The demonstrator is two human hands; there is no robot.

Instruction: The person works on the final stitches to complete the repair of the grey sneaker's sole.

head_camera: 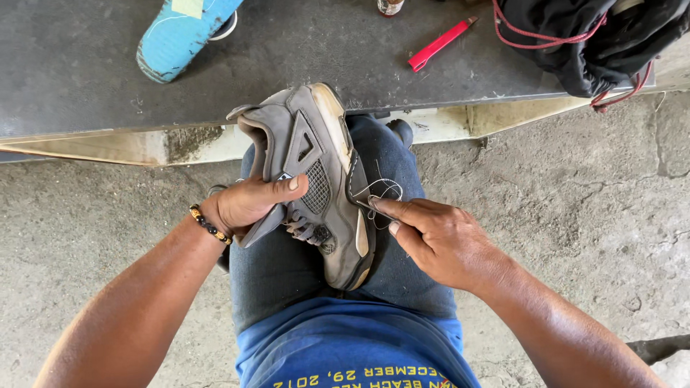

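Note:
A worn grey sneaker [316, 165] lies on its side across my lap, sole edge facing right. My left hand [248, 202] grips its upper near the tongue and laces, thumb pressed on the side panel. My right hand [438, 241] pinches a thin needle or awl at the sole edge, with pale thread [381, 189] looping up from that spot. A beaded bracelet sits on my left wrist.
A dark slab [86, 79] ahead carries a turquoise shoe sole [180, 36], a red-pink utility knife [438, 44] and a black bag with red cord [596, 39]. Rough concrete floor [589, 208] surrounds my legs.

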